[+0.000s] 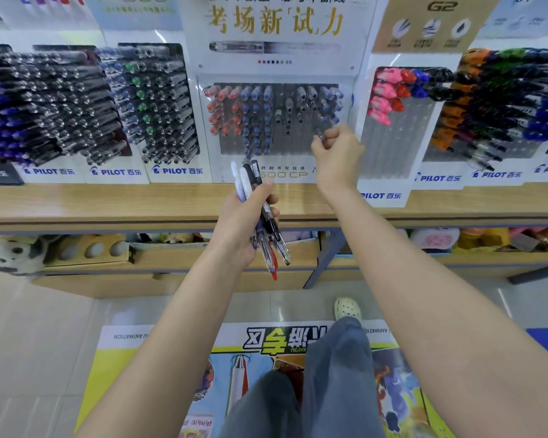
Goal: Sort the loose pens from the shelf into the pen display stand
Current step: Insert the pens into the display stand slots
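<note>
Slotting pen [320, 136] into display stand [279, 121], left hand [247, 222] gripping pens [260, 213]

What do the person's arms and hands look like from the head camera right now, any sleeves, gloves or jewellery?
Both forearms are bare along their whole visible length: no sleeves show. The left hand and right hand wear no gloves, and no rings, watch or bracelets are visible. Lower in the frame, the person wears blue-grey trousers and a pale perforated clog.
</note>
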`<state>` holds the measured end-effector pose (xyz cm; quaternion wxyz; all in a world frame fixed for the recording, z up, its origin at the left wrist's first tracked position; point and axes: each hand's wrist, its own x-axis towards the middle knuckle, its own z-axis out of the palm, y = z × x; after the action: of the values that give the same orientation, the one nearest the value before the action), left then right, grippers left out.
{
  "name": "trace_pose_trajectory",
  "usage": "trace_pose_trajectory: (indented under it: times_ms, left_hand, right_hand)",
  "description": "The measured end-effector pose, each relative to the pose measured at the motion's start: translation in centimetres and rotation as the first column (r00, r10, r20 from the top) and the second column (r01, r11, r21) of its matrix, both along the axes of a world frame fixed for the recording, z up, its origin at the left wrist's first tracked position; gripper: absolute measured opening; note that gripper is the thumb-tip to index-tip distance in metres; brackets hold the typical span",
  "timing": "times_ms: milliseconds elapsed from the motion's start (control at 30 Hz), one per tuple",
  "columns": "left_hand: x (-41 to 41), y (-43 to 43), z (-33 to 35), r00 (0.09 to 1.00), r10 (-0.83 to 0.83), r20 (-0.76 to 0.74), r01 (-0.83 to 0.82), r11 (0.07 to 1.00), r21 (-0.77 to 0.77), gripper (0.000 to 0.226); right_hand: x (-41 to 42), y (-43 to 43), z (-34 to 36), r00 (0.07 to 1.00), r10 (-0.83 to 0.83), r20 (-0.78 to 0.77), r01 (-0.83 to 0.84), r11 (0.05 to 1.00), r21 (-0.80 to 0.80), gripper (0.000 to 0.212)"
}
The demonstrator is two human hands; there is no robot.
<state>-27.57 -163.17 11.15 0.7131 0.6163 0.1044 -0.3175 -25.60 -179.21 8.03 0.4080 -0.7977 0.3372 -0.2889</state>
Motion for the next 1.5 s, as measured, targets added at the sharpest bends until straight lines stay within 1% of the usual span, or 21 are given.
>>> trace_pose_trajectory:
  times_ms: [133,267,333,433,467,500,567,633,667,733,800,867,1000,1067,1133,1167,1233,1300,1367,1433,1500]
  left_hand:
    - [0.5,-0.6,0.1,1.0,-0.001,0.012,0.001,1.0,0.011,0.012]
    - [0.8,-1.7,0.5,0.999,0.028,-0.029,-0.029,0.999,-0.026,0.015]
    - [0.9,-2.2,0.6,0.998,0.04,-0.05,-0.041,0.999,-0.034,0.017]
    - [1.0,-2.6,0.5,0.997,0.06,-0.057,-0.065,0.994,-0.087,0.021]
    - [1.1,-2.7,0.4,0.996,0.074,-0.057,-0.08,0.99,-0.114,0.021]
    - [1.1,-2.8,0.3,0.995,0.087,-0.055,-0.094,0.986,-0.137,0.022]
    - [1.1,-3.0,0.0,0.992,0.119,-0.05,-0.126,0.978,-0.167,0.022]
    - [0.9,-3.2,-0.3,0.988,0.147,-0.049,-0.154,0.971,-0.185,0.022]
    - [0.8,-3.3,-0.4,0.987,0.154,-0.046,-0.16,0.97,-0.185,0.023]
    - [0.7,-3.3,-0.6,0.987,0.157,-0.038,-0.162,0.972,-0.173,0.022]
    - [0.4,-3.2,-1.0,0.989,0.144,-0.022,-0.146,0.976,-0.164,0.021]
    - [0.2,-3.2,-1.5,0.992,0.129,0.005,-0.127,0.98,-0.151,0.02]
    - [-0.7,-2.7,-1.8,0.994,0.101,0.032,-0.096,0.986,-0.138,0.026]
    - [-1.2,-2.5,-2.0,0.997,0.069,0.035,-0.064,0.99,-0.128,0.028]
    - [-1.5,-2.3,-2.4,0.997,0.073,0.039,-0.068,0.992,-0.106,0.032]
    - [-1.7,-2.2,-2.6,0.997,0.075,0.026,-0.072,0.992,-0.108,0.032]
    - [-2.1,-2.3,-2.8,0.995,0.084,-0.056,-0.093,0.982,-0.167,0.025]
    - [-2.5,-2.6,-2.7,0.977,0.129,-0.169,-0.168,0.956,-0.242,0.02]
    - [-2.9,-3.1,-2.6,0.952,0.177,-0.249,-0.247,0.925,-0.289,0.019]
    - [-3.2,-3.7,-2.4,0.933,0.202,-0.297,-0.3,0.893,-0.336,0.015]
    - [-3.4,-4.2,-2.2,0.931,0.218,-0.294,-0.318,0.88,-0.352,0.01]
  right_hand:
    - [-0.6,-0.1,0.4,0.994,0.11,-0.025,-0.11,0.994,0.008,0.025]
    - [-2.5,0.0,1.0,0.985,0.169,-0.047,-0.169,0.986,-0.006,0.031]
    - [-3.6,0.0,1.3,0.983,0.18,-0.034,-0.181,0.982,-0.044,0.025]
    - [-5.5,0.3,2.2,0.963,0.266,-0.039,-0.268,0.961,-0.062,0.003]
    - [-6.1,0.5,2.6,0.948,0.312,-0.064,-0.315,0.949,-0.031,0.009]
    - [-6.8,0.8,2.9,0.921,0.376,-0.1,-0.375,0.927,0.034,0.018]
    - [-7.8,1.7,3.6,0.842,0.51,-0.174,-0.476,0.856,0.204,0.026]
    - [-8.4,2.3,3.6,0.77,0.612,-0.18,-0.548,0.779,0.305,0.019]
    - [-8.5,2.5,3.3,0.752,0.637,-0.17,-0.569,0.758,0.318,0.014]
    - [-8.6,2.6,2.8,0.745,0.642,-0.182,-0.586,0.76,0.281,0.01]
    - [-8.9,2.6,2.4,0.758,0.625,-0.187,-0.581,0.777,0.242,0.014]
    - [-9.3,2.7,2.2,0.778,0.609,-0.156,-0.574,0.789,0.221,0.016]
    - [-9.9,2.9,1.8,0.83,0.549,-0.092,-0.525,0.827,0.201,0.009]
    - [-10.5,2.6,1.5,0.862,0.501,-0.076,-0.488,0.861,0.143,0.01]
    - [-11.1,2.2,1.3,0.892,0.448,-0.066,-0.445,0.894,0.055,0.013]
    - [-11.4,2.0,1.2,0.902,0.428,-0.053,-0.428,0.904,0.023,0.014]
    - [-12.0,1.4,1.1,0.909,0.417,-0.021,-0.417,0.908,-0.03,0.018]
    - [-12.5,0.9,1.0,0.901,0.433,-0.012,-0.433,0.899,-0.07,0.021]
    - [-12.9,0.4,1.2,0.894,0.448,-0.015,-0.447,0.89,-0.088,0.023]
    - [-13.1,-0.2,1.3,0.894,0.448,-0.005,-0.447,0.892,-0.073,0.026]
    - [-13.1,-0.8,1.5,0.89,0.455,-0.026,-0.455,0.89,0.006,0.032]
